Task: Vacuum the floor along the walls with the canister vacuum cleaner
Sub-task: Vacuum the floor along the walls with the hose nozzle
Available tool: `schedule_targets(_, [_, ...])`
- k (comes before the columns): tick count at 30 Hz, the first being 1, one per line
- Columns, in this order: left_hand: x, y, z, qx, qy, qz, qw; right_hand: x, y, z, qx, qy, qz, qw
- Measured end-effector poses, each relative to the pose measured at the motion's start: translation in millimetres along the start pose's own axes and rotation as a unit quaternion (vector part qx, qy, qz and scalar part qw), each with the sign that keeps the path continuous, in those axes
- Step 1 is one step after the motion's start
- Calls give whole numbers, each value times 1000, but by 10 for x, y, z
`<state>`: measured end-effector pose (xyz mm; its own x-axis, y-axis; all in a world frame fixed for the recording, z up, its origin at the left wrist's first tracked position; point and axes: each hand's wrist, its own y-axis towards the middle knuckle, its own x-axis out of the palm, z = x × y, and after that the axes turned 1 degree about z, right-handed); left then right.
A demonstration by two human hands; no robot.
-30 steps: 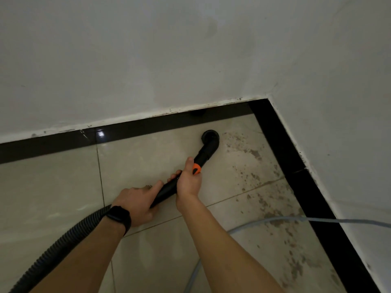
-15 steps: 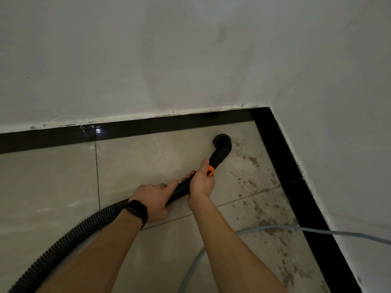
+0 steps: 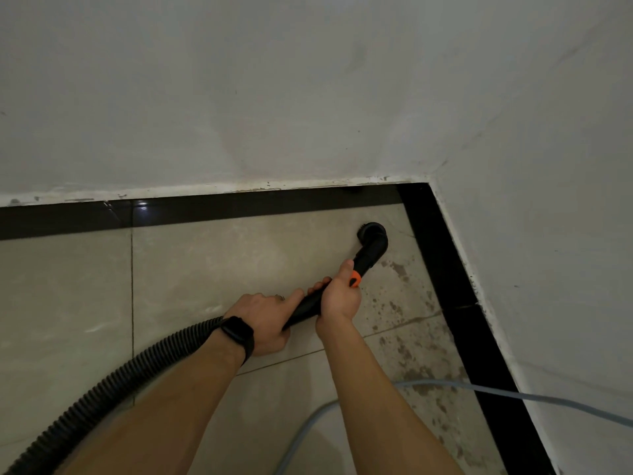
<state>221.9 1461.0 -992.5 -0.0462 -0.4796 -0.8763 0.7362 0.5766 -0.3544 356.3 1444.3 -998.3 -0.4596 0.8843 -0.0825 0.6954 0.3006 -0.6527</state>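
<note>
Both hands are clamped on the rigid tube [image 3: 308, 305] of the vacuum. The left hand [image 3: 265, 320], with a dark watch [image 3: 238, 332] on its wrist, wraps it low where the ribbed hose [image 3: 137, 365] joins. The right hand [image 3: 339, 299] closes round it higher, just behind the orange part [image 3: 355, 278], with the thumb laid along the tube. The round nozzle [image 3: 373, 238] is down on the floor tiles [image 3: 205, 262], close to the corner and just beside the black border strip [image 3: 239, 209]; I cannot tell if it touches the strip. The canister itself is not in view. To do this step well, I would hold the mouth flat on the tile and steer slowly with the right hand. The left hand only feeds the hose, so that it does not pull the nozzle away from the edge. I would go fully into the corner and then turn along the right wall [image 3: 548, 234], where many dark spots [image 3: 397, 303] lie. I think some of them are dried stains that suction alone may not lift. The grey cable [image 3: 513, 395] crosses the floor behind the right forearm, so I would be careful not to drag it. The tiles are beige and glossy with thin joints. The back wall [image 3: 308, 97] is pale and scuffed, with a rough paint edge at its foot. The light in the room is dim.
</note>
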Motion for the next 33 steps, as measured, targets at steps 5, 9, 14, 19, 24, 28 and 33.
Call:
schedule_targets(5, [-25, 178, 123, 17, 4, 10, 1000, -102, 115, -142, -1, -9, 18, 1000])
schedule_targets(9, [-24, 324, 222, 29, 8, 16, 999, -185, 234, -220, -1, -5, 28, 1000])
schedule_targets(14, [-33, 481, 335, 41, 6, 21, 999, -262, 358, -332, -4, -10, 40, 999])
schedule_targets(19, [-44, 654, 417, 44, -2, 26, 999, -284, 471, -457, -14, -12, 44, 999])
schedule_targets(24, [-83, 813, 422, 42, 12, 40, 998, -243, 610, -539, -26, -18, 38, 999])
schedule_targets(28, [-138, 919, 325, 34, 1, 44, 998, -113, 679, -619, -33, -23, 30, 999])
schedule_targets(33, [-250, 1039, 197, 23, -19, 40, 999, 66, 723, -713, -33, -26, 36, 998])
